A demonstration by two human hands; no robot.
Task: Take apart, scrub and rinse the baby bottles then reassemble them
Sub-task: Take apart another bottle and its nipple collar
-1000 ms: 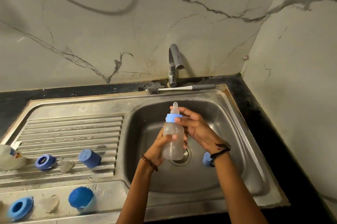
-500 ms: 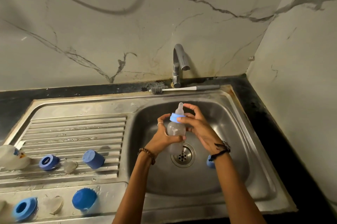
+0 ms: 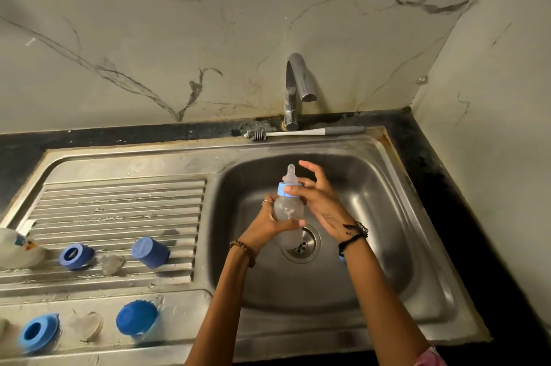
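Both my hands are over the sink basin (image 3: 387,216) in the head view: my left hand (image 3: 265,227) has its fingers wrapped round the body of the clear baby bottle (image 3: 287,210), held upright above the drain (image 3: 301,243), while my right hand (image 3: 320,201) pinches the blue collar ring (image 3: 281,189) under the teat (image 3: 289,175) with thumb and forefinger, the other fingers spread loose. Left on the ribbed drainboard (image 3: 119,207) lie two blue caps (image 3: 150,252), two blue rings (image 3: 76,256), clear teats (image 3: 111,263) and another bottle (image 3: 18,251) with a small print I cannot read; the bottle brush (image 3: 298,133) rests on the surface behind the basin, below the tap (image 3: 295,88).
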